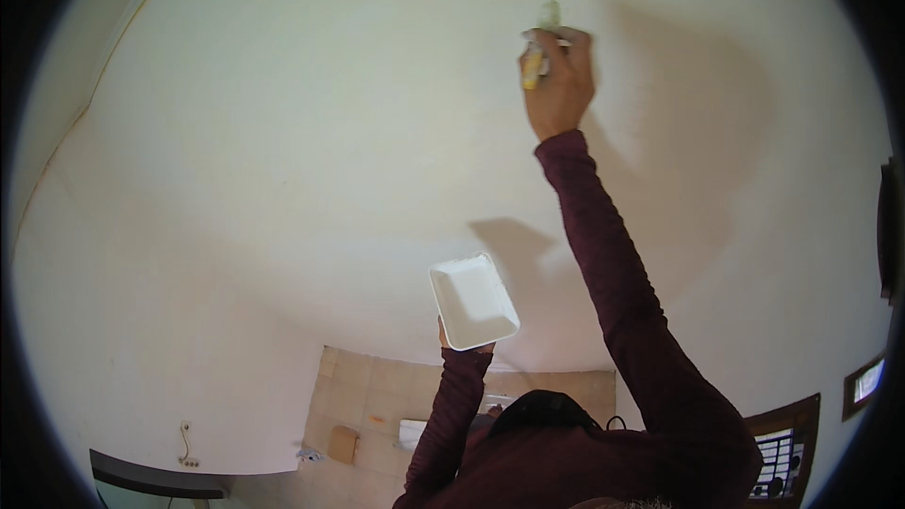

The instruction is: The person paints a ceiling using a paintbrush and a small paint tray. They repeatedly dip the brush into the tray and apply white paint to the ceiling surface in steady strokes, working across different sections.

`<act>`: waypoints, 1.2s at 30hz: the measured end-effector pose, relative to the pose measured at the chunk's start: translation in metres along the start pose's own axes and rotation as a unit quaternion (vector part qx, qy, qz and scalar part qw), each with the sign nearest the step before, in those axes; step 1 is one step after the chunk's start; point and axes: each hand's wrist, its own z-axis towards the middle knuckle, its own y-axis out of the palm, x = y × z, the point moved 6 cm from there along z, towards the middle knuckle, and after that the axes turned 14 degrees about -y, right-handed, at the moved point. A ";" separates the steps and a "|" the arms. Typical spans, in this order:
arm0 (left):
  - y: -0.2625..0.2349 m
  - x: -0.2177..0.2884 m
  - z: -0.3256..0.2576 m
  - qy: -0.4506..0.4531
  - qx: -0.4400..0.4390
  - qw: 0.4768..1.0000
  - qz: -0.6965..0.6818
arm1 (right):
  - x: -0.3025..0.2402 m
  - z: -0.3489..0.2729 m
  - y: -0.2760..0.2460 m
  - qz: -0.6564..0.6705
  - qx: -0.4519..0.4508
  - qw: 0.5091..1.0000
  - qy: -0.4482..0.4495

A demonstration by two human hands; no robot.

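My right hand (563, 75) is raised high against the pale wall, its fingers closed round a paintbrush (534, 68). The brush has a yellow handle, and its pale greenish bristle end points up at the wall; motion blurs it slightly. Lower down, at chest height, my left hand (443, 334) supports a white rectangular tray (471, 306) from below and behind. Most of that hand is hidden by the tray. The inside of the tray looks white, and its rim seems smeared with white. Both arms wear dark maroon sleeves.
A broad off-white wall (236, 198) fills most of the view. Beneath me lies a tan tiled floor (363, 386), with a brown box-like object (343, 445) and a white flat piece (411, 434) on it. A barred window (784, 457) sits at the lower right.
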 end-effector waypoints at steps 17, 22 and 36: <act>-0.003 -0.001 -0.010 0.003 0.045 0.999 -0.016 | 0.011 0.000 0.037 0.225 0.023 0.973 0.052; -0.002 -0.002 -0.010 -0.014 0.038 0.999 -0.024 | 0.082 0.011 -0.032 0.139 0.073 0.987 0.038; 0.015 -0.001 -0.005 -0.001 0.005 1.000 0.026 | 0.036 0.018 -0.017 -0.087 0.003 0.996 -0.019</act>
